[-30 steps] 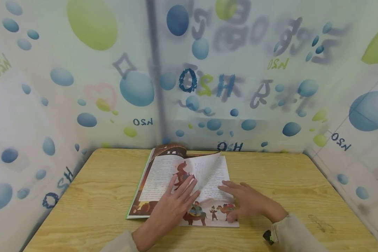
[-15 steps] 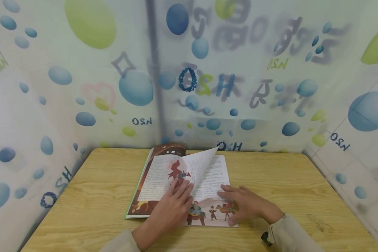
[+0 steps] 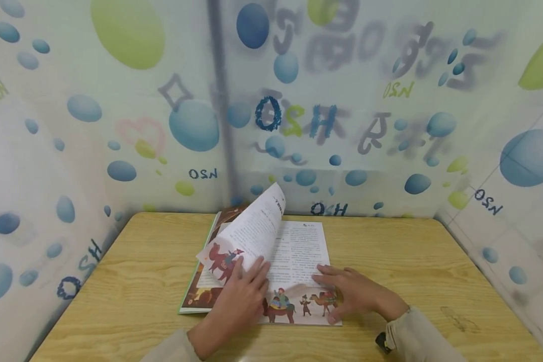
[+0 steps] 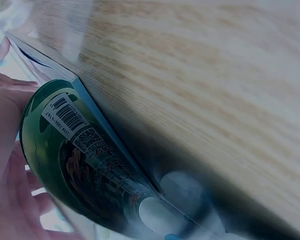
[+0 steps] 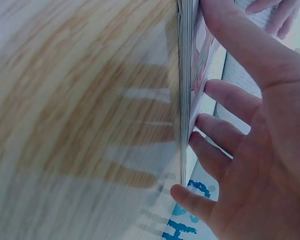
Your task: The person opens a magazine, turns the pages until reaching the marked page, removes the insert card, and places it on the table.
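Observation:
An illustrated magazine (image 3: pixel 305 246) lies spread on the table in the head view. One of its pages (image 3: pixel 253 229) stands curled up and leans to the left, with text and a red camel on it. Against the lower part of this page my left hand (image 3: pixel 242 296) rests with extended fingers. My right hand (image 3: pixel 359 291) touches the right edge of the magazine, its fingers spread over the margin. The green back cover (image 4: pixel 42 135) bends up off the table in the left wrist view and carries a barcode. In the right wrist view, fingertips (image 5: pixel 205 122) touch the magazine's edge.
The wooden table (image 3: pixel 402 251) has a dark scribble mark (image 3: pixel 459 319) at its right. A curtain (image 3: pixel 163 120) with printed bubbles and letters hangs behind the table and along both sides.
The page has lifted and curled over to the left, uncovering more of the right-hand page beneath. My left hand has shifted slightly left with it; the right hand stays nearly still.

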Motion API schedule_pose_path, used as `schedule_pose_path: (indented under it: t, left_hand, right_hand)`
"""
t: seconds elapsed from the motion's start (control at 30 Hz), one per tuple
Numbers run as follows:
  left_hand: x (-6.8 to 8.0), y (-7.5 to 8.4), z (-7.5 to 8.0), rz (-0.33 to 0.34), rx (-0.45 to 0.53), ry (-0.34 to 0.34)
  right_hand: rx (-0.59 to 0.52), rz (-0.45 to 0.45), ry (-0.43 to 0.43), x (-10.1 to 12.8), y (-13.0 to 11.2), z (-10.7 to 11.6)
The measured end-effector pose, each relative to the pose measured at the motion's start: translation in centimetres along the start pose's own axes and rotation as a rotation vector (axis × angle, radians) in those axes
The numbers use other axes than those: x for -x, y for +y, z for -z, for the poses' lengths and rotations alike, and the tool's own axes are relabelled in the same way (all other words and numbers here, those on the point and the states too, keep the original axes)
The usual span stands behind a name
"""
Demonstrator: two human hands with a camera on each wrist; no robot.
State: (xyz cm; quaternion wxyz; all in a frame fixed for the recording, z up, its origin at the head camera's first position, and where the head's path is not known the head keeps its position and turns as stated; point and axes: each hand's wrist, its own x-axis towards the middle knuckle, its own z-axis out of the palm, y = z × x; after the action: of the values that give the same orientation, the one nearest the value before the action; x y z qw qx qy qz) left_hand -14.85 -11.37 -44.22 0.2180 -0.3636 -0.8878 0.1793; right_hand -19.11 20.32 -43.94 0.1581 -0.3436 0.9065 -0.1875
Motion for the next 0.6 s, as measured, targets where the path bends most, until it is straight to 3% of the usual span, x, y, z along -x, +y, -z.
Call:
schedule_pose_path:
  t: [0.33,0.6]
  left_hand:
    - [0.39,0.12,0.52,0.122,0.132,-0.081]
    - [0.51,0.06,0.49,0.135,0.139,-0.085]
  right_hand:
    - [-0.016,-0.021,-0.003,0.06,-0.04,-0.03]
    - [-0.017,-0.004,0.002,0.13,-0.17,0.19]
